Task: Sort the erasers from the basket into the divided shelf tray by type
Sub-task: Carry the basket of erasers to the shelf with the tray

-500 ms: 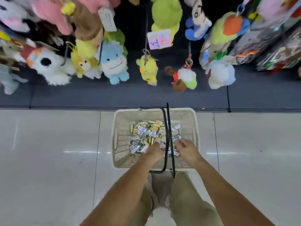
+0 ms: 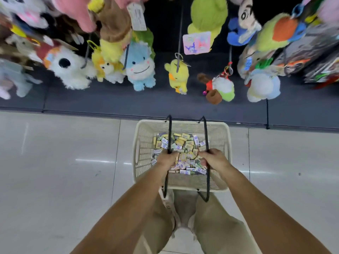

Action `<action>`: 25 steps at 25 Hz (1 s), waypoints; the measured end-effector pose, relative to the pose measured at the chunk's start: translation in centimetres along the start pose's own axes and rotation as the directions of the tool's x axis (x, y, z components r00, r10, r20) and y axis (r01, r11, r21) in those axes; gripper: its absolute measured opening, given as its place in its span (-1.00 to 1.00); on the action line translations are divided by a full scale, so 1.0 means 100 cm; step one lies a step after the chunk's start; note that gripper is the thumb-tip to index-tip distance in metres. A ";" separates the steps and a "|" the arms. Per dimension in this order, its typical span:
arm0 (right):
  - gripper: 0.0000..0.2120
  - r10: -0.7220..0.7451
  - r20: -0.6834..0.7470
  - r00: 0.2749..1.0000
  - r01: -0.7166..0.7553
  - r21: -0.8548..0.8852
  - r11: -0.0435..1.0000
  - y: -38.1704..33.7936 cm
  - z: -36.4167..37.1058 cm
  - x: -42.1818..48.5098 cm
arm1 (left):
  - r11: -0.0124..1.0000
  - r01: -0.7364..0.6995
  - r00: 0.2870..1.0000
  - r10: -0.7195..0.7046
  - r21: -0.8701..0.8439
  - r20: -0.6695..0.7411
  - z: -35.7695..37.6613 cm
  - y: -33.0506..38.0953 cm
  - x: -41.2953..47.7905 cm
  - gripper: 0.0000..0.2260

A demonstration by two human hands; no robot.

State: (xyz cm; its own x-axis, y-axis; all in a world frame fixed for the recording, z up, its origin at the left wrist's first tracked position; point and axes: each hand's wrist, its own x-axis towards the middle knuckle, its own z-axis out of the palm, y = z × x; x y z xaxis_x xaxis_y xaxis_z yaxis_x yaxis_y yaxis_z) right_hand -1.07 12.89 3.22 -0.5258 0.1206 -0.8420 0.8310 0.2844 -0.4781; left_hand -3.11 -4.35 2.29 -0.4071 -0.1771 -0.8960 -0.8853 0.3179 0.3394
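Observation:
A cream plastic basket [image 2: 141, 154] stands on the floor in front of my feet. It holds a heap of several small wrapped erasers [image 2: 184, 143], yellow ones mixed with white-and-blue ones. Two black wire handles arch over it. My left hand [image 2: 167, 159] grips the left handle [image 2: 169, 133], and my right hand [image 2: 213, 160] grips the right handle [image 2: 205, 132]. The handles stand apart, with the erasers showing between them. No divided shelf tray is in view.
Glossy white floor tiles [image 2: 64, 171] lie left and right of the basket. Just beyond it runs a dark shelf base [image 2: 113, 101]. Plush toys hang above that on hooks, among them a yellow duck [image 2: 178, 76] and a blue one [image 2: 140, 68].
The two handles were together over the basket's middle; now they are spread apart, one in each hand. My view has come closer to the basket.

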 end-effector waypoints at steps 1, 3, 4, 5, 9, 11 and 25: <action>-0.83 0.014 0.002 1.000 -0.014 -0.036 0.999 -0.003 -0.002 -0.009 | 0.999 0.010 0.999 -0.008 0.043 -0.039 -0.012 -0.002 -0.007 -0.75; -0.86 0.026 -0.034 0.999 -0.028 -0.039 0.999 -0.010 -0.009 -0.035 | 0.999 0.008 0.999 -0.006 0.048 -0.051 -0.032 -0.002 -0.027 -0.71; -0.87 0.030 -0.050 0.998 -0.031 -0.020 0.999 -0.016 -0.015 -0.052 | 0.999 0.007 0.999 -0.006 0.036 -0.037 -0.039 0.002 -0.042 -0.71; -0.86 0.026 -0.060 0.998 -0.027 -0.012 1.000 -0.022 -0.023 -0.070 | 0.999 -0.004 1.000 0.004 0.036 -0.023 -0.043 0.008 -0.061 -0.74; -0.89 0.023 -0.141 0.990 -0.015 0.061 0.998 -0.044 -0.065 -0.165 | 0.991 -0.093 0.995 0.087 0.096 0.058 -0.056 0.052 -0.160 -0.81; -0.87 0.054 -0.203 0.978 -0.029 0.123 0.992 -0.043 -0.083 -0.217 | 0.983 -0.122 0.989 0.109 0.135 0.102 -0.061 0.069 -0.209 -0.77; -0.75 0.198 -0.161 0.967 0.045 0.870 0.490 0.120 -0.171 -0.428 | 0.630 -0.506 0.822 0.148 0.588 0.549 0.101 0.111 -0.405 -0.83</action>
State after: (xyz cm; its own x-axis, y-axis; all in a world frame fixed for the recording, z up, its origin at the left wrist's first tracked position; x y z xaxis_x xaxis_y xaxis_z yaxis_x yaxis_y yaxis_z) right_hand 28.30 27.41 37.74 -0.3727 0.3263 -0.8687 0.5424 -0.6829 -0.4893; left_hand 5.87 15.79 39.48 -0.3423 0.4131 -0.8439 -0.2196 0.8381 0.4994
